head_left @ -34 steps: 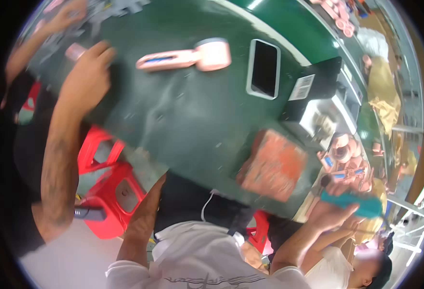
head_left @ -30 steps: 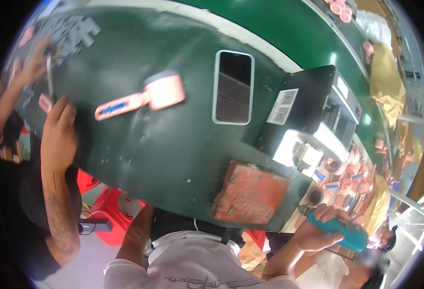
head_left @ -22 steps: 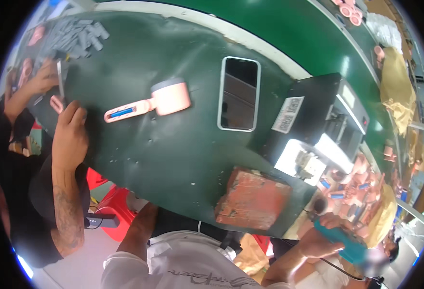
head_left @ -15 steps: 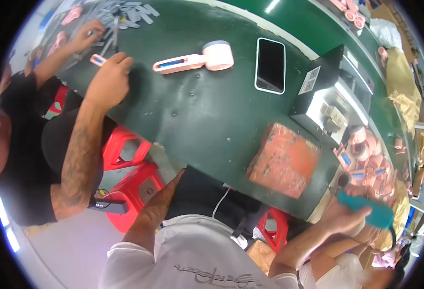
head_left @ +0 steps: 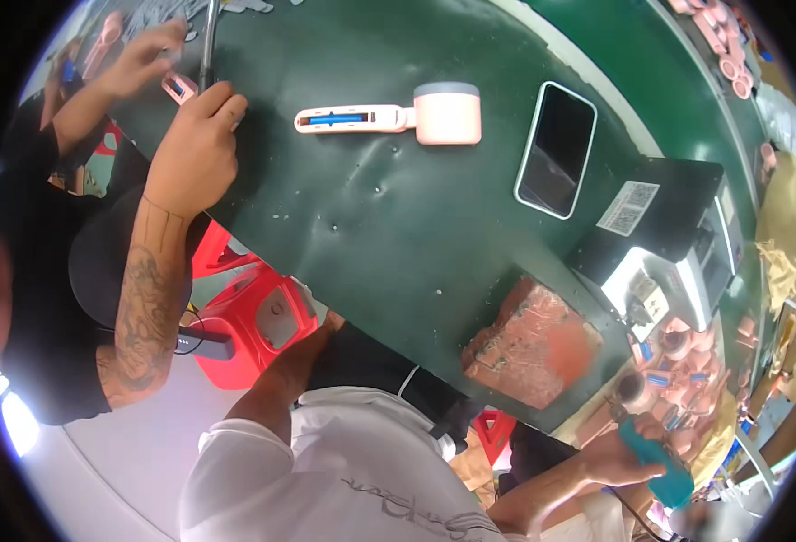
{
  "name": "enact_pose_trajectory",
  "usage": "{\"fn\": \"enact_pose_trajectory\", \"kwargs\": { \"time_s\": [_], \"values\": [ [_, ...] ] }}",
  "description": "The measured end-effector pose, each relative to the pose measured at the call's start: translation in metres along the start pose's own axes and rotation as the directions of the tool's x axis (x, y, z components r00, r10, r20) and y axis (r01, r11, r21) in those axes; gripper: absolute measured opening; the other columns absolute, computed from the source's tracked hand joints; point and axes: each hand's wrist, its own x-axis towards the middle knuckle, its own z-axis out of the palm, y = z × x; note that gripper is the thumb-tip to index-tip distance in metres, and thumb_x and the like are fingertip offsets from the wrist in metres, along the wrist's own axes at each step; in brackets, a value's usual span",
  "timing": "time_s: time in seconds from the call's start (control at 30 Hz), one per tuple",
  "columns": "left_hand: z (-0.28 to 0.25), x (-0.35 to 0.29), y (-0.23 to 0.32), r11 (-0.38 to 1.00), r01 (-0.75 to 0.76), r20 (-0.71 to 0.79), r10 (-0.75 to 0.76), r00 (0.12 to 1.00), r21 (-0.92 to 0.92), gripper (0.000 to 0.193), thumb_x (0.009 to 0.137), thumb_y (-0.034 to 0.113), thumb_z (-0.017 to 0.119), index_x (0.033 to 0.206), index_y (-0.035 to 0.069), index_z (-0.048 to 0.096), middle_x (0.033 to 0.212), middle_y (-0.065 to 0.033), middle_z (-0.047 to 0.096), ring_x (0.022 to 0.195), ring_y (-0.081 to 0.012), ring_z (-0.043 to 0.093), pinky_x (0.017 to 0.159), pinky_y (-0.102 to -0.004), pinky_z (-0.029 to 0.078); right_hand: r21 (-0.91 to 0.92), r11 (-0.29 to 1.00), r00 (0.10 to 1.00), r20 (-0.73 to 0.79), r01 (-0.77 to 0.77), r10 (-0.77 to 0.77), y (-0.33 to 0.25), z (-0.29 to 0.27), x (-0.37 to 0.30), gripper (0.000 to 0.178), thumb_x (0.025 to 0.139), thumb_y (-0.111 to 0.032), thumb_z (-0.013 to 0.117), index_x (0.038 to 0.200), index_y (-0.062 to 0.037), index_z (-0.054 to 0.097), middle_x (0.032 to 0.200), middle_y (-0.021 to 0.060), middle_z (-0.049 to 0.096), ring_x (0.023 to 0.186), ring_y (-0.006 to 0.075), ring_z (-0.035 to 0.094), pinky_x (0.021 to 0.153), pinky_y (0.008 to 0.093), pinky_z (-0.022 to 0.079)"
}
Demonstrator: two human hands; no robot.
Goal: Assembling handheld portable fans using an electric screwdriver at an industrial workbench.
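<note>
At the lower right, my right hand grips a teal corded hand tool beside a heap of pink parts. The tool's exact kind does not show clearly. My left forearm reaches down to the table's near edge, where the hand is hidden against dark cloth. On the green table lies a pink handheld device with a round grey-capped head; its handle is uncovered and shows a blue strip inside. A rough red brick lies near the table's front edge, left of my right hand.
Right of a white-edged phone stands a black box with a lit front. At left, a co-worker's hand holds a pink part and a dark rod. Red stools stand below the table edge. Another belt of pink parts runs along the far right.
My view has shifted, so the pink device, phone and box sit farther right in it. My right hand has drawn the teal tool lower and nearer to me.
</note>
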Motion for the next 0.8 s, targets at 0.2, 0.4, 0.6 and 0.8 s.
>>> {"fn": "enact_pose_trajectory", "kwargs": {
  "time_s": [0.2,0.4,0.6,0.8],
  "values": [
    [-0.085,0.049,0.031,0.981,-0.194,-0.090,0.195,0.977,0.017,0.039,0.100,0.035,0.058,0.113,0.000,0.069,0.105,-0.0188,0.073,0.093,-0.0298,0.069,0.080,-0.0450,0.053,-0.076,0.997,0.988,-0.156,-0.030,0.017,-0.012,-0.019,-0.001,0.056,0.103,-0.055,0.050,0.115,-0.0008,0.052,0.097,0.0084,0.051,0.094,0.0236,0.052,0.089,0.0398,0.046],
    [-0.176,0.058,-0.038,0.924,-0.381,-0.147,0.383,0.912,0.043,0.038,0.100,0.034,0.058,0.114,0.000,0.069,0.107,-0.0192,0.073,0.094,-0.0304,0.069,0.080,-0.0457,0.054,0.056,0.991,0.975,0.192,-0.122,0.110,-0.014,-0.026,-0.023,0.043,0.109,-0.039,0.046,0.113,0.0013,0.058,0.101,0.0104,0.058,0.093,0.0251,0.055,0.091,0.0413,0.045],
    [-0.195,0.072,0.024,0.474,-0.236,-0.140,0.631,0.763,0.848,0.046,0.102,0.045,0.051,0.104,0.004,0.071,0.103,-0.0202,0.071,0.096,-0.0412,0.068,0.085,-0.0510,0.053,-0.217,0.976,0.998,0.058,0.007,0.006,-0.021,-0.004,-0.064,0.042,0.108,-0.041,0.050,0.107,0.0002,0.060,0.087,0.0074,0.060,0.079,0.0177,0.056,0.072,0.0303,0.046],
    [-0.077,-0.093,0.176,0.392,-0.592,-0.234,0.915,0.329,0.704,0.017,0.100,0.016,0.062,0.090,0.003,0.065,0.088,-0.0137,0.066,0.084,-0.0311,0.065,0.077,-0.0405,0.051,-0.222,0.973,0.988,0.125,-0.064,0.094,-0.028,0.019,-0.084,0.040,0.106,-0.038,0.053,0.122,-0.0035,0.063,0.081,0.0037,0.065,0.076,0.0121,0.057,0.068,0.0290,0.045]
  ]
}}
